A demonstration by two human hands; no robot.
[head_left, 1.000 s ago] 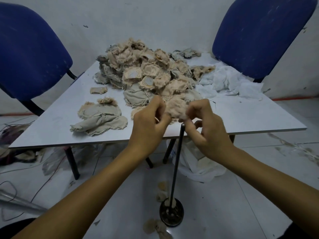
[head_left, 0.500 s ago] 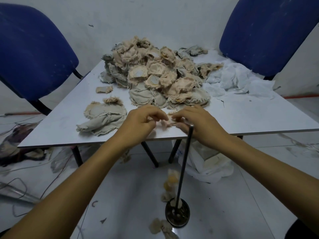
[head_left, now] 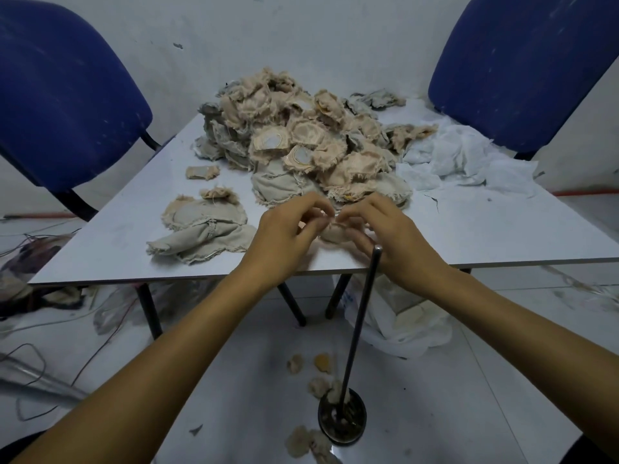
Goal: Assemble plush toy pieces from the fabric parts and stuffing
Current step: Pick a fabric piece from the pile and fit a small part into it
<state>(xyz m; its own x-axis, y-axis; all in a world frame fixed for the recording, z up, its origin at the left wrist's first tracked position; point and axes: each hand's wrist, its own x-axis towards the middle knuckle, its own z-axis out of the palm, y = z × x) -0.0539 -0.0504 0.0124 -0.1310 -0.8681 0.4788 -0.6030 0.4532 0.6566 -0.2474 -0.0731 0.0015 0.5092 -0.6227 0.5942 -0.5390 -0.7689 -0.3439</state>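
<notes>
The upright black metal rod on its round floor base [head_left: 360,333] stands nearest, its tip just before the right hand [head_left: 392,236]. Both hands work one small beige plush fabric piece [head_left: 336,231] at the near edge of the white table [head_left: 485,236]. The left hand [head_left: 288,236] pinches it, fingers curled; the right hand's grip also closes on it. Keep the fabric opening spread evenly (fraying edges appear liable to tear). Beyond lies the heap of beige and grey fabric parts [head_left: 301,139].
</notes>
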